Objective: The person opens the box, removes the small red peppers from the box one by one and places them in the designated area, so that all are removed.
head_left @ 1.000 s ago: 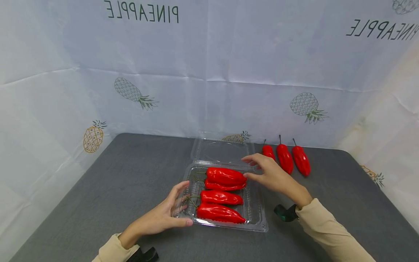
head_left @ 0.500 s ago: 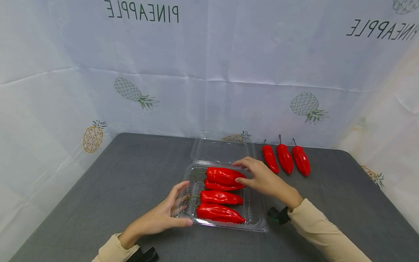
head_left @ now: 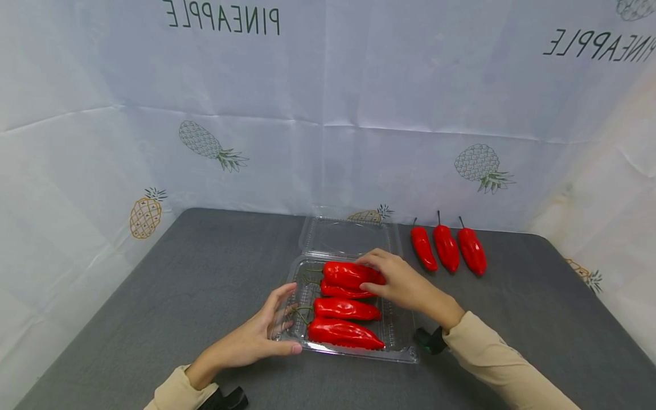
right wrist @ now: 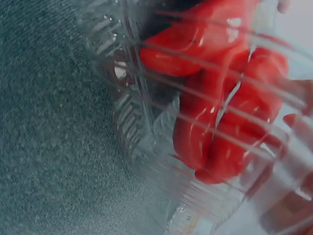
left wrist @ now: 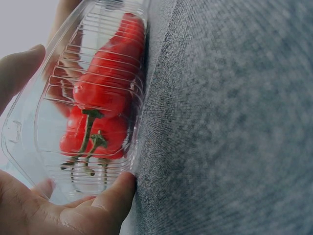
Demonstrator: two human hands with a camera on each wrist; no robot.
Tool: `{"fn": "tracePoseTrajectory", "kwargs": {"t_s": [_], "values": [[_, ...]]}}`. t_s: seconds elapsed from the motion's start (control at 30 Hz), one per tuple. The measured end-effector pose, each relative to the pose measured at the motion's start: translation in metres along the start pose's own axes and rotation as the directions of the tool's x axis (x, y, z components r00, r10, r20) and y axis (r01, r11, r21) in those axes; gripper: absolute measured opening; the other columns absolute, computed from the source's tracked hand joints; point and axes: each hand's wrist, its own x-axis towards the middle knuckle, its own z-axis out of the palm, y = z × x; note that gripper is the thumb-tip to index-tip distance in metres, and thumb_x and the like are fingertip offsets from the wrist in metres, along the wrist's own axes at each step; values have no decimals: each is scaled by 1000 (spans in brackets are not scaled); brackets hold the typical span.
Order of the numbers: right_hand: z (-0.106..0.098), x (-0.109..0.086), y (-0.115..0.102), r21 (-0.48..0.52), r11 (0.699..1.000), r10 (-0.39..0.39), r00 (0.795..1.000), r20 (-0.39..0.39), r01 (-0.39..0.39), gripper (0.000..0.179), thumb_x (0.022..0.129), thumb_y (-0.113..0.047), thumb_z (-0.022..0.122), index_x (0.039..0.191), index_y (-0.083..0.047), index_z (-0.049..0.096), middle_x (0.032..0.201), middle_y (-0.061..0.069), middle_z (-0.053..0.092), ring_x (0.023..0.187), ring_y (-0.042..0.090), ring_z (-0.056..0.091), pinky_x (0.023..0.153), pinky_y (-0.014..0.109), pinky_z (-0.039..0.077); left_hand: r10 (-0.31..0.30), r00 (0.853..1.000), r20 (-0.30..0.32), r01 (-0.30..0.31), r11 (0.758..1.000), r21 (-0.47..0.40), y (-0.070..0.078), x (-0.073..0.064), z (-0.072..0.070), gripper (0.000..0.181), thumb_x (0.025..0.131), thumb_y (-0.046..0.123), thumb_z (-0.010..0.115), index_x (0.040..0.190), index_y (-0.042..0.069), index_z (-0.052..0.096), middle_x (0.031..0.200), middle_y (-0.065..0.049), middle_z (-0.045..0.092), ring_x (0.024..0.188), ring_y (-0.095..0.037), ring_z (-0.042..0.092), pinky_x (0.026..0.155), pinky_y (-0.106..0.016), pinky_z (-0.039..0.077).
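Observation:
A clear plastic clamshell box (head_left: pixel 397 341) lies with its lid (head_left: pixel 348 236) folded back and several long red peppers inside. Two are stacked at the back; a front pepper (head_left: pixel 344 333) lies lowest. My left hand (head_left: pixel 251 339) holds the box's front left corner, thumb along the front and fingers round the left side, partly seen through the plastic. My right hand (head_left: pixel 405 285) straddles the upper back pepper (head_left: pixel 345 273) near its tip, thumb in front, fingers behind. Green stems (left wrist: pixel 88 134) point left. In the right wrist view, the box wall blurs the peppers (right wrist: pixel 215 112).
Three more red peppers lie on the grey table (head_left: pixel 220 273) at the back right, the middle pepper (head_left: pixel 446 248) between the others. A white cloth (head_left: pixel 328 85) with pineapple prints hangs behind the table and along its sides.
My right hand has moved left from the back pepper's tip onto its body, uncovering more of the leftmost loose pepper. The left hand and the box stay where they were.

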Motion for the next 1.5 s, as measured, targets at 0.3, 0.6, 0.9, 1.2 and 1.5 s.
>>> {"fn": "tracePoseTrajectory", "kwargs": {"t_s": [0.3, 0.6, 0.9, 1.2, 1.5], "values": [[4, 2, -3, -28, 1000, -6, 1000, -2, 6, 47, 86, -18, 78, 129, -6, 62, 124, 10, 62, 108, 24, 60, 87, 37, 60, 5, 1000, 4, -5, 1000, 2, -1, 0, -1, 100, 90, 15, 73, 156, 10, -1, 165, -20, -3, 149, -51, 12, 118, -58, 27], [6, 2, -5, -25, 1000, 9, 998, 64, -7, 51, 85, -21, 79, 131, -7, 60, 124, 8, 60, 104, 18, 59, 85, 32, 59, 8, 1000, 14, -8, 1000, -6, 0, 0, -1, 99, 90, 15, 73, 156, 11, -2, 165, -19, -4, 150, -49, 12, 119, -55, 26], [8, 3, -4, -46, 999, 2, 997, 72, 2, 53, 85, -23, 80, 131, -8, 59, 123, 6, 61, 99, 15, 58, 83, 30, 59, 4, 1000, 12, -4, 1000, 1, 0, 0, -1, 99, 91, 15, 72, 156, 11, -2, 165, -19, -4, 150, -49, 12, 119, -58, 26], [11, 3, -3, -75, 997, -16, 997, 79, 22, 52, 86, -21, 79, 132, -7, 58, 120, 5, 63, 99, 15, 59, 85, 33, 59, 6, 1000, 10, -6, 1000, 0, 0, 0, 0, 99, 91, 14, 72, 156, 10, -2, 165, -20, -4, 150, -50, 12, 119, -61, 26], [10, 2, -2, -49, 999, -10, 995, 102, 15, 48, 89, -14, 70, 134, -5, 56, 120, 7, 62, 86, 10, 56, 74, 23, 54, 5, 1000, 4, -5, 1000, 0, 0, 0, 0, 99, 90, 15, 73, 156, 11, -1, 165, -19, -3, 150, -51, 12, 119, -58, 27]]}}
